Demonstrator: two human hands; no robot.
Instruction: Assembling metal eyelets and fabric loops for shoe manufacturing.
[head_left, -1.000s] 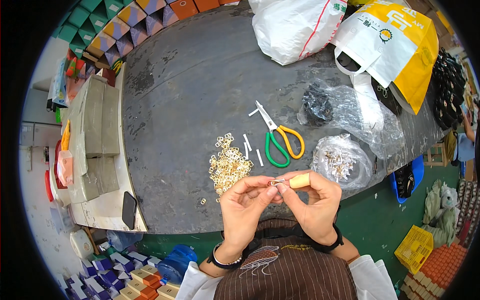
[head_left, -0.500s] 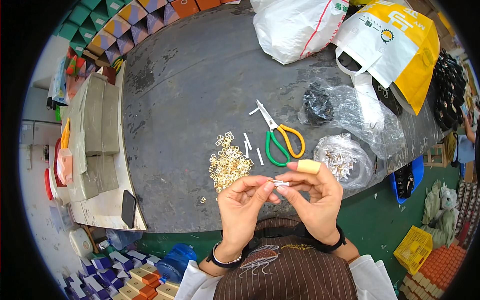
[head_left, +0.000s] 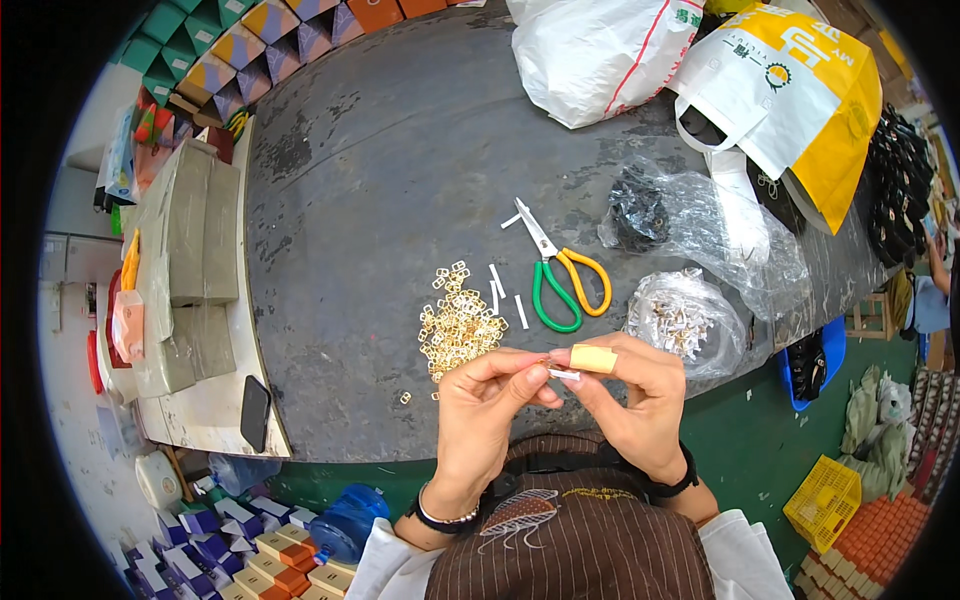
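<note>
In the head view, scissors with one green and one yellow handle (head_left: pixel 546 250) lie on the worn dark-grey tabletop (head_left: pixel 370 200). On the body side of the scissors, the left hand (head_left: pixel 485 400) pinches a short, narrow white strip (head_left: pixel 565 375) at its left end, beside a gold-coloured bit too small to make out. The right hand (head_left: pixel 635 405), yellow tape (head_left: pixel 593 359) around its forefinger, has its thumb against the strip's right end; whether its finger and thumb are clamped on it I cannot tell. Left of the scissors is a heap of small gold-coloured metal buckles (head_left: pixel 458 335), with loose white strips (head_left: pixel 496 288) between. Right of the scissors sits a clear plastic bag of white-and-gold pieces (head_left: pixel 675 322); beyond them stands a bulging white plastic bag (head_left: pixel 595 60).
</note>
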